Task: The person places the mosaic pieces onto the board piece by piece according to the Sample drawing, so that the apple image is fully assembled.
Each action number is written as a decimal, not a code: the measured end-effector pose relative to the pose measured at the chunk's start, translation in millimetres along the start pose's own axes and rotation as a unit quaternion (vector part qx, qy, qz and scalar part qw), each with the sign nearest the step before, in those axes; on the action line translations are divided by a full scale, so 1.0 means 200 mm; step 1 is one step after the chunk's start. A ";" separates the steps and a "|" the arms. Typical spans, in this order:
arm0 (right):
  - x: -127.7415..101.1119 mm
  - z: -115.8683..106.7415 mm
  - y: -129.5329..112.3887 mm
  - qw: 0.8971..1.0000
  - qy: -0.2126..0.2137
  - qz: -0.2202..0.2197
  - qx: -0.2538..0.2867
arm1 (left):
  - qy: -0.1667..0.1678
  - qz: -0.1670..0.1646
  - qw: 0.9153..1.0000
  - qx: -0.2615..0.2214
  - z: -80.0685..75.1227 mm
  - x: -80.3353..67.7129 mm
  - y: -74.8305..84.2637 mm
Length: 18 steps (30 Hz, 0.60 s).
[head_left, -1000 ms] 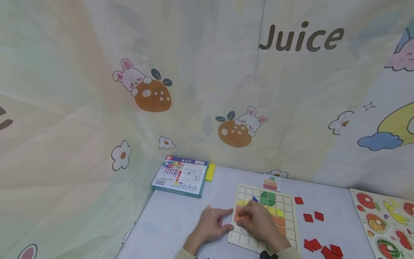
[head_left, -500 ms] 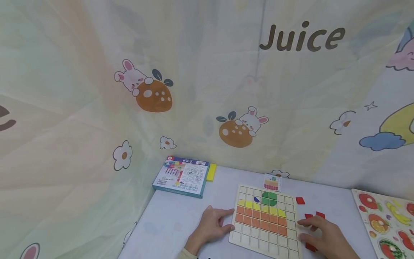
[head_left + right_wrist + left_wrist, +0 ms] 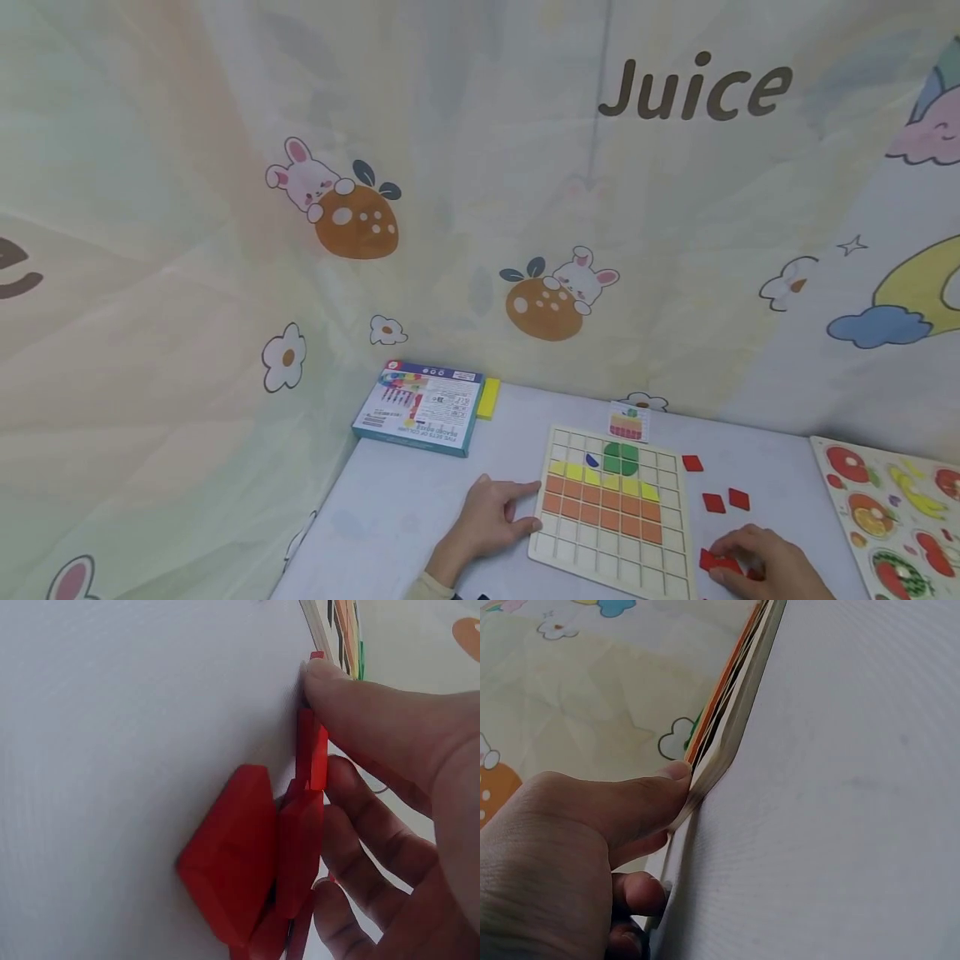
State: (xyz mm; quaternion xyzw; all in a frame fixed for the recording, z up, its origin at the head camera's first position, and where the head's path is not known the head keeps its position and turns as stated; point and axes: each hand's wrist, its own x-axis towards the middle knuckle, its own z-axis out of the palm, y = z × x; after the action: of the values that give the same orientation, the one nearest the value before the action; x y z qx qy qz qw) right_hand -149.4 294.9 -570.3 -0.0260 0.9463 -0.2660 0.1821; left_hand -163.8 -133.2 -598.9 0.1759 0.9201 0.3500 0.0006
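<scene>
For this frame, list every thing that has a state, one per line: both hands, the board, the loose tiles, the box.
Left hand: fingers resting against the grid board's left edge.
Right hand: fingers curled on a red tile.
Grid board: flat on the table, partly filled; lower rows bare.
Loose red tiles: lying right of the board.
Blue box: closed, lying flat.
Fruit puzzle: flat, pieces seated.

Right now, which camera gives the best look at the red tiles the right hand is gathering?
The right wrist view: the red tiles fill the frame, with the right hand pinching one on edge. The head view shows them small, partly under the hand. The left wrist view shows none, only the board's edge.
</scene>
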 end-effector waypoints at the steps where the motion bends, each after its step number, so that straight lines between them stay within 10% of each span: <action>1: 0.00 0.00 0.00 1.000 0.000 0.003 0.001 | 0.002 0.002 1.000 0.000 0.00 0.00 0.00; 18: -0.02 -0.04 0.02 0.999 -0.035 0.022 0.003 | -0.014 -0.010 1.000 -0.006 0.00 0.01 0.00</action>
State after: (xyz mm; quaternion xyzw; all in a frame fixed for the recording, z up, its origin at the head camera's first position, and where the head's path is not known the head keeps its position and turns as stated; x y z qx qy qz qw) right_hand -148.8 302.8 -563.7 -0.0138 0.9389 -0.2633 0.2211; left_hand -165.6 -131.8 -598.8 0.1715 0.9197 0.3527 0.0176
